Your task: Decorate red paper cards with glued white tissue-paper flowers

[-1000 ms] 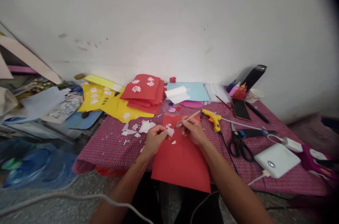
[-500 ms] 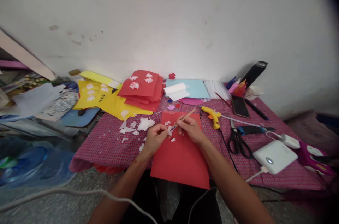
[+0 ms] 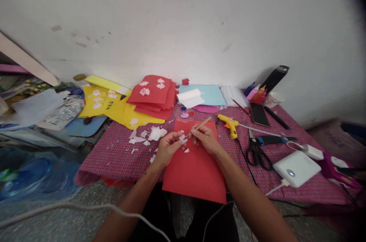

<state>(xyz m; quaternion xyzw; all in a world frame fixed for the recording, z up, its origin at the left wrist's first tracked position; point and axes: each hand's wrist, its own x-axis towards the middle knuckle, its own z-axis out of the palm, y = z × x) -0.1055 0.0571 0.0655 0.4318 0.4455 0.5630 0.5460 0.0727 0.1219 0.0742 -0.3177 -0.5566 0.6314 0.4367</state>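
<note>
My left hand [image 3: 169, 148] pinches a small white paper piece [image 3: 183, 139] between thumb and finger, above a red paper sheet [image 3: 197, 177]. In my right hand [image 3: 204, 138] is a thin wooden stick [image 3: 203, 123], its lower tip close to the white piece; whether they touch I cannot tell. On the red sheet lies a small white scrap [image 3: 187, 150]. Torn white paper [image 3: 157, 133] is scattered to the left of the sheet. Just beyond the sheet are small dabs of blue, pink [image 3: 185, 115] and red.
A yellow glue gun [image 3: 230, 125], black scissors [image 3: 257, 154], a blue utility knife [image 3: 270, 140], a phone [image 3: 259, 114] and a white power bank [image 3: 297, 169] lie on the right. Red cards with blossoms [image 3: 151, 91] and yellow cards [image 3: 126, 112] sit at the back left.
My left fingers have turned and shifted slightly, so the white paper piece shows more openly. The right hand with the stick has barely moved.
</note>
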